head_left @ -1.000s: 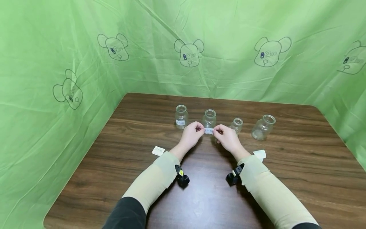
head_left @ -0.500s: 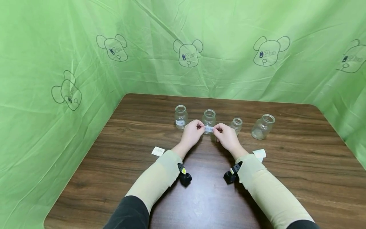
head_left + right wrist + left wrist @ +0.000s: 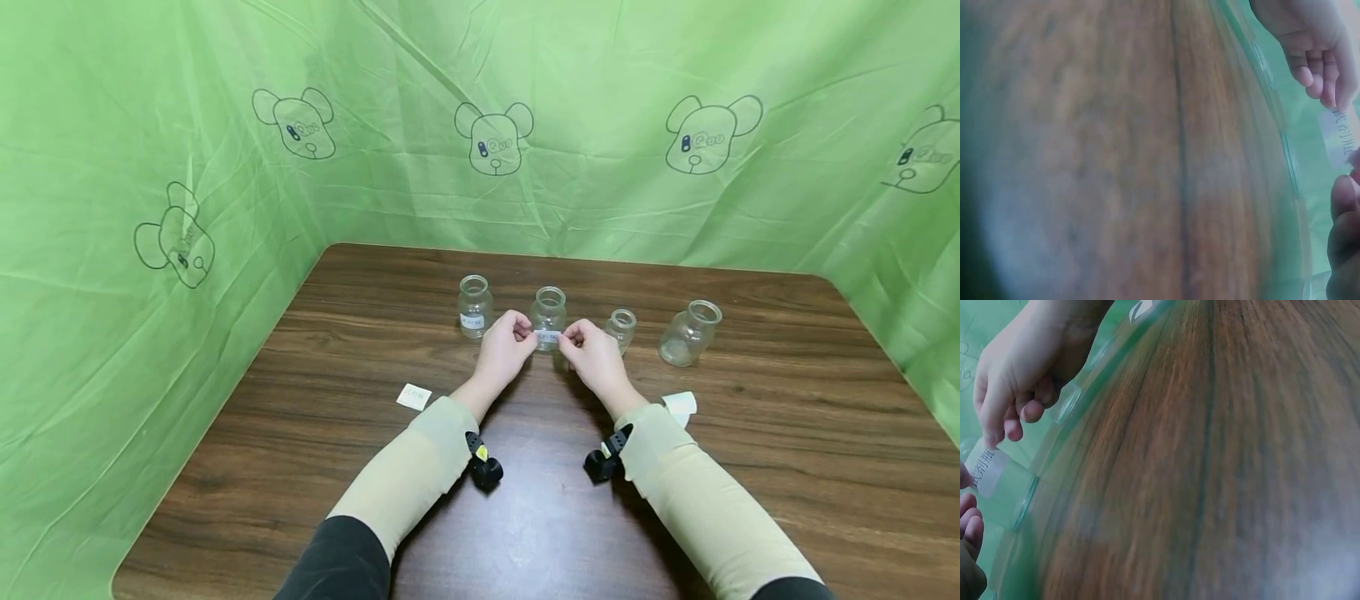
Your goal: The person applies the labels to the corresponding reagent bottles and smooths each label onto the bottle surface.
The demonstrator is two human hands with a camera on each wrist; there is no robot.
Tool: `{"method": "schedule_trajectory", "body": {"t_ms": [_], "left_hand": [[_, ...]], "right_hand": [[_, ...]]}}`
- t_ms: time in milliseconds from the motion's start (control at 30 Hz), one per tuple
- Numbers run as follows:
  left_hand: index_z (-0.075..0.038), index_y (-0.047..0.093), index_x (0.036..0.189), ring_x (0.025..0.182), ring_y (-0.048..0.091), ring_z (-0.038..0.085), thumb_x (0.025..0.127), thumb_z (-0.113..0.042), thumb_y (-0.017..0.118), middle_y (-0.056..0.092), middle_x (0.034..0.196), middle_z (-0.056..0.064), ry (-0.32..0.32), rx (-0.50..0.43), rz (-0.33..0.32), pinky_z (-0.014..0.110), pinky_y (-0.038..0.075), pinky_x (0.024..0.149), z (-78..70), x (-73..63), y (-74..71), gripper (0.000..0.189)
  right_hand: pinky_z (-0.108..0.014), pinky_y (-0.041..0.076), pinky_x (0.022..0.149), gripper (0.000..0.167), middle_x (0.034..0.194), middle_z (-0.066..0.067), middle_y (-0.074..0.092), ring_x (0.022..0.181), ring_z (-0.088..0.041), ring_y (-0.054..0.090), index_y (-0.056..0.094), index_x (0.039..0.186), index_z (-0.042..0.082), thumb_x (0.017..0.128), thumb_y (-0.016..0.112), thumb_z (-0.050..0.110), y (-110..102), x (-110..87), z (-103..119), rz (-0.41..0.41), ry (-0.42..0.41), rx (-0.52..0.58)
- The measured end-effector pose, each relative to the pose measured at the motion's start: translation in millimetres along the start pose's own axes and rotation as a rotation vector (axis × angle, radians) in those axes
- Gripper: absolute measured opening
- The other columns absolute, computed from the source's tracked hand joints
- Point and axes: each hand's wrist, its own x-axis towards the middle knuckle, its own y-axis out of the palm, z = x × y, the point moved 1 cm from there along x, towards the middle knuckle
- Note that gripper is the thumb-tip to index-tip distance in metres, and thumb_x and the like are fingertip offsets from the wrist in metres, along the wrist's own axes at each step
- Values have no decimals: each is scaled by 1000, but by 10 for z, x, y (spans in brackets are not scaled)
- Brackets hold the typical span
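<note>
My left hand (image 3: pixel 505 350) and right hand (image 3: pixel 596 358) meet in front of the second glass jar (image 3: pixel 550 312) from the left. Between them, thumb and fingertips pinch the two ends of a small white paper label (image 3: pixel 547 337) with handwriting on it. The label lies across the jar's lower front; whether it is stuck down I cannot tell. In the left wrist view, the label (image 3: pixel 990 470) covers part of the jar's side, with my right hand (image 3: pixel 1035 356) at one end and my left hand (image 3: pixel 971 550) at the other, partly cut off.
A jar (image 3: pixel 475 304) with a similar label stands at the left. To the right are a smaller jar (image 3: pixel 622 327) and a wide jar (image 3: pixel 688 335). White paper pieces lie near the left forearm (image 3: pixel 414 397) and right forearm (image 3: pixel 679 404). Green cloth (image 3: pixel 585 200) hangs behind the table (image 3: pixel 300 433).
Both hands have shifted slightly away from the body, carrying the label a little higher on the jar. The jars and paper pieces have stayed in place.
</note>
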Motion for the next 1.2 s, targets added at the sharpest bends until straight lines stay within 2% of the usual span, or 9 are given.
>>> {"method": "schedule_trajectory", "body": {"t_ms": [167,333,433,700,900,1200], "left_hand": [[-2,59,100,81,59,16,80,-6,67,60,88,6,18,-22,-3,21,48,75,4,-6,-41,22],[-3,58,110,87,57,18,81,-8,68,57,97,7,26,-6,0,22,47,77,-29,-4,-51,31],[-4,56,110,86,56,17,81,-8,68,56,96,6,24,-1,3,22,47,77,-30,-3,-32,32],[-5,56,96,78,58,14,81,-7,68,59,86,4,31,-3,-13,20,48,73,15,-6,26,19],[-5,58,93,76,60,14,82,-6,66,61,84,4,48,19,-8,20,48,71,38,-22,42,14],[-8,62,91,75,60,10,82,-10,66,65,83,1,40,85,40,19,47,70,55,-63,63,10]], "right_hand": [[-30,45,55,25,76,-5,63,57,-15,57,51,102,4,86,65,18,-20,-14,21,-15,-17,5],[-34,45,61,36,78,-7,63,65,-20,58,48,111,3,85,67,19,-17,16,33,-32,-56,-19],[-36,47,64,33,79,-8,64,68,-21,60,48,108,3,85,67,19,-13,22,35,-34,-53,-28],[-37,51,69,16,81,-9,67,74,-22,63,59,89,4,84,66,17,-16,21,53,-15,-86,-63],[-37,48,68,8,80,-7,65,73,-20,61,63,88,5,86,61,12,-4,33,69,16,-120,-114],[-38,49,72,8,83,-7,66,78,-21,62,64,89,5,84,63,11,22,22,63,75,-130,-90]]}}
